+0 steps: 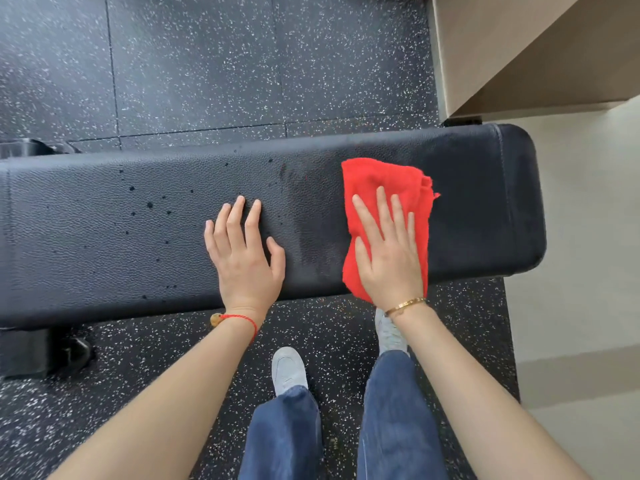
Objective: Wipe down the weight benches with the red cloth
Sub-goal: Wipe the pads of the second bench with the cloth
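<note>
Speckled floor (207,64), weight bench (104,237) lying left-right

Black textured bench (104,237) lying crosswise, droplets on its left part, damp streaks mid-pad, crumpled red cloth (377,178) flat toward its right end

One padded weight bench (104,237), one red cloth (377,188), two hands, left (247,261) and right (391,258), two wrist ornaments, a red string bracelet (242,320) and a gold bangle (405,305), and two grey shoes (287,370).
</note>
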Action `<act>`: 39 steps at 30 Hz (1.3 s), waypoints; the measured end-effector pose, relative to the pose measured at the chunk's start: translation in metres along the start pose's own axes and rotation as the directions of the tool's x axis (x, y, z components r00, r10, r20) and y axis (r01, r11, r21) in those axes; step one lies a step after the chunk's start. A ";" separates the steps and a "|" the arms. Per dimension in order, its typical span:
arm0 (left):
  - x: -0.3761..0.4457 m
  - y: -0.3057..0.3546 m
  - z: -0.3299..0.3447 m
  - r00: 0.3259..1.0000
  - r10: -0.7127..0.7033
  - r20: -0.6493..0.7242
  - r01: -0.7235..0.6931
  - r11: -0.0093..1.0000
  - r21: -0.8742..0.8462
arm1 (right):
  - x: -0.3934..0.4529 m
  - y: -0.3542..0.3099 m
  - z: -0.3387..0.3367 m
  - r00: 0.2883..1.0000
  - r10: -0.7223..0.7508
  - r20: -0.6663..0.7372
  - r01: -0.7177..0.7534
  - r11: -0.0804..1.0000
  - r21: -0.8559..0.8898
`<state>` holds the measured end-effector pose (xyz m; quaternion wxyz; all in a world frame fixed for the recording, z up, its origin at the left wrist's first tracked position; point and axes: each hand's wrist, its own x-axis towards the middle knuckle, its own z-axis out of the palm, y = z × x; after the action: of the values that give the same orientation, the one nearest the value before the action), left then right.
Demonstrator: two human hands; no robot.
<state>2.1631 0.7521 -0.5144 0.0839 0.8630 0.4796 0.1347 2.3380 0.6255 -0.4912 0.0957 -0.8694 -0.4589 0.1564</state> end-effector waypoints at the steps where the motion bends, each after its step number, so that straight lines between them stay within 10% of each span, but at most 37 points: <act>1: 0.000 0.000 0.000 1.000 0.000 0.004 0.000 1.000 -0.007 | 0.007 0.004 -0.004 0.996 0.086 -0.015 -0.086 0.996 0.009; 7: 0.001 0.001 -0.001 1.000 -0.006 0.006 0.006 0.999 -0.037 | 0.059 -0.036 0.000 0.963 0.259 -0.070 -0.258 0.966 0.020; 17: 0.000 -0.001 0.003 1.000 0.008 -0.008 -0.008 1.000 -0.012 | -0.006 -0.031 0.017 0.960 -0.273 0.062 0.276 0.959 -0.056; 27: 0.000 0.000 0.004 1.000 -0.002 -0.023 0.002 1.000 -0.002 | 0.070 -0.019 -0.006 0.913 0.393 -0.104 -0.390 0.919 0.055; 35: 0.000 -0.001 0.003 1.000 0.001 -0.016 -0.001 1.000 -0.003 | 0.024 -0.037 0.013 0.978 -0.206 0.019 0.207 0.977 -0.047; 39: -0.001 -0.001 0.005 1.000 0.011 -0.026 -0.011 1.000 -0.003 | -0.001 0.010 0.002 0.985 -0.172 0.010 0.172 0.984 -0.047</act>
<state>2.1634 0.7522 -0.5196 0.0781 0.8637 0.4758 0.1469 2.3446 0.6194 -0.4962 0.0867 -0.8280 -0.5362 0.1392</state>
